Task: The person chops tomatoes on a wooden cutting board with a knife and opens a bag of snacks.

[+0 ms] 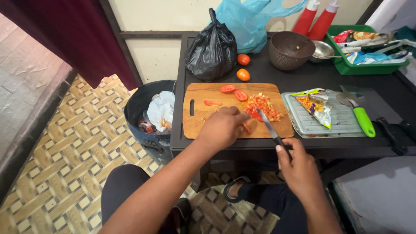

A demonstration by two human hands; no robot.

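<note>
Steel knife, gripped in the right hand, slants blade-tip up-left toward the left hand pinching tomato.

The left hand covers most of a tomato piece; its shape cannot be told. The knife handle is hidden inside the right hand. Contents of the black bag are unseen. Two red bottles are cut off by the top edge. Waste in the bin is too small to identify.

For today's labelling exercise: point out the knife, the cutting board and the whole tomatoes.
knife (266, 123), head view, mid-blade.
cutting board (203, 119), head view, bare wood left of centre.
whole tomatoes (243, 74), head view, nearer tomato's top.
</note>
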